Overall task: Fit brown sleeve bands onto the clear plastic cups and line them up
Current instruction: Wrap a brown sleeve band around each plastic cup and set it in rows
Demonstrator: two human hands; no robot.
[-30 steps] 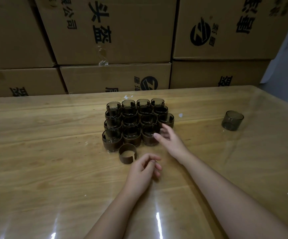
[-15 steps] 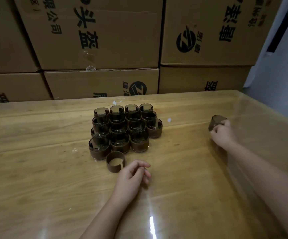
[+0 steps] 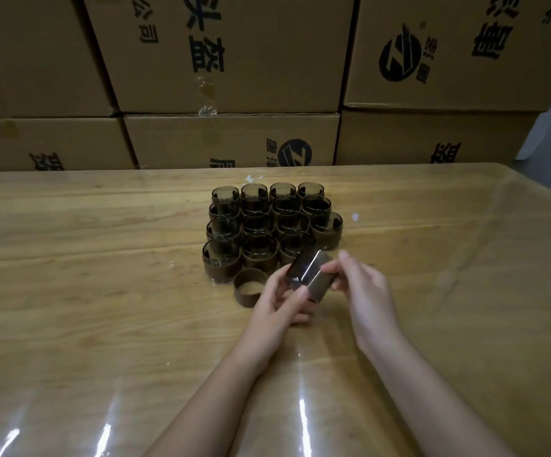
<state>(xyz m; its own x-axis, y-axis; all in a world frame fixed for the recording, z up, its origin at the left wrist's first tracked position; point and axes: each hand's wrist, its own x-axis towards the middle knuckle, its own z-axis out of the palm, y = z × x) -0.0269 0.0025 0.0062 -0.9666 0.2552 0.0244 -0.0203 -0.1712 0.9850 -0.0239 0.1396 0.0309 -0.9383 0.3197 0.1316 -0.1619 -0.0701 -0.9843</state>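
Both hands hold one clear plastic cup [image 3: 310, 275], tilted on its side just above the table. My left hand [image 3: 280, 301] grips its near end with curled fingers and my right hand [image 3: 363, 291] pinches its right side. A loose brown sleeve band [image 3: 246, 293] lies on the table directly left of my left hand. Behind them stand several banded cups [image 3: 267, 225] packed in rows.
The cups stand on a glossy wooden table [image 3: 102, 324] under a clear plastic film. Stacked cardboard boxes [image 3: 234, 77] wall off the far edge. A small white scrap [image 3: 354, 217] lies right of the cup group.
My right hand has brought the clear cup from the right side of the table to the middle. My left hand has lifted off the table and taken hold of the cup too.
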